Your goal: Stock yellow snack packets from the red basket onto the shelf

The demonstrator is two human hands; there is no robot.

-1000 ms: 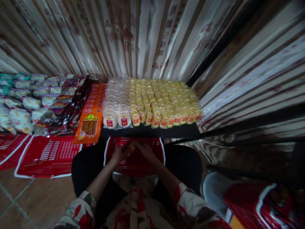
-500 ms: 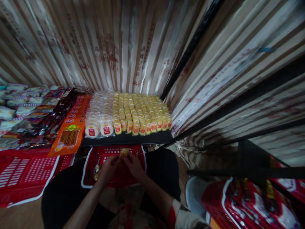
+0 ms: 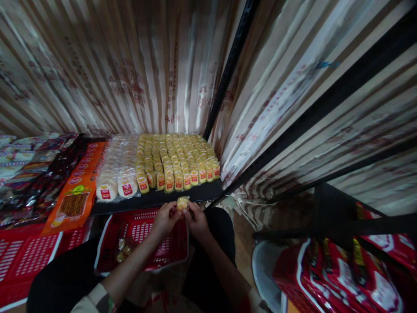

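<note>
Between the fingertips of my left hand (image 3: 167, 218) and my right hand (image 3: 196, 221) is a small yellow wrapped cake (image 3: 182, 203). Both hands are pinched on it, just in front of the black shelf's edge (image 3: 156, 201). On the shelf stand rows of matching wrapped cakes (image 3: 177, 161) with red and yellow labels. White round wrapped biscuits (image 3: 127, 187) line up to their left. Below my forearms sits a red basket (image 3: 140, 228) with a white rim, holding a few wrapped pieces (image 3: 123, 250) at its left side.
An orange snack packet (image 3: 73, 198) overhangs the shelf edge. Dark and white packets (image 3: 35, 182) lie farther left, above another red basket (image 3: 29, 252). At the right are black frame bars (image 3: 293, 113), a pale basin (image 3: 265, 271) and a basket of red packets (image 3: 352, 278). Printed curtains (image 3: 146, 65) hang behind.
The view has shifted to the right. Both hands have moved from above the basket up toward the shelf edge, with the wrapped cake still between them.
</note>
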